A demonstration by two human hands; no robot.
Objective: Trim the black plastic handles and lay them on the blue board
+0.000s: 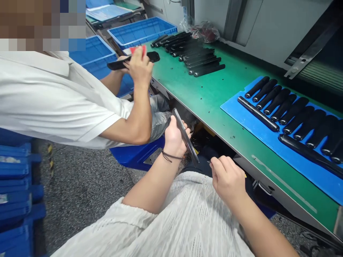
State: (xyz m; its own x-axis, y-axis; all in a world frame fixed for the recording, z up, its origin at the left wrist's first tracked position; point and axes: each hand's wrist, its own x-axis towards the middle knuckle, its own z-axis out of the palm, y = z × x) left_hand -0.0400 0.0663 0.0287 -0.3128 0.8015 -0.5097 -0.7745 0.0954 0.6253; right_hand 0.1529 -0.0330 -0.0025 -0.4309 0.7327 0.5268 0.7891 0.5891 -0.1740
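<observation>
Several crates: blue plastic crates stacked at far left on a speckled grey floor.

Co-worker: a person in a white short-sleeved shirt stands at the bench's near edge, their hands gripping a black handle with a red piece pressed against it.

Trays: two blue plastic trays sit beyond the co-worker's hands, past the bench's far end.

Stool: a blue stool stands below the co-worker's elbow.

Left hand: the left hand curls closed around a slim dark strip, held tilted with its lower end toward the other hand; a thin dark cord circles the wrist.

Right hand: the right hand pinches a thin pointed tool, its tip just beside the strip's lower end; contact cannot be told.

Bench: the green-topped bench carries a fanned row of black handles and, further right, a blue mat with more black handles laid side by side.
</observation>
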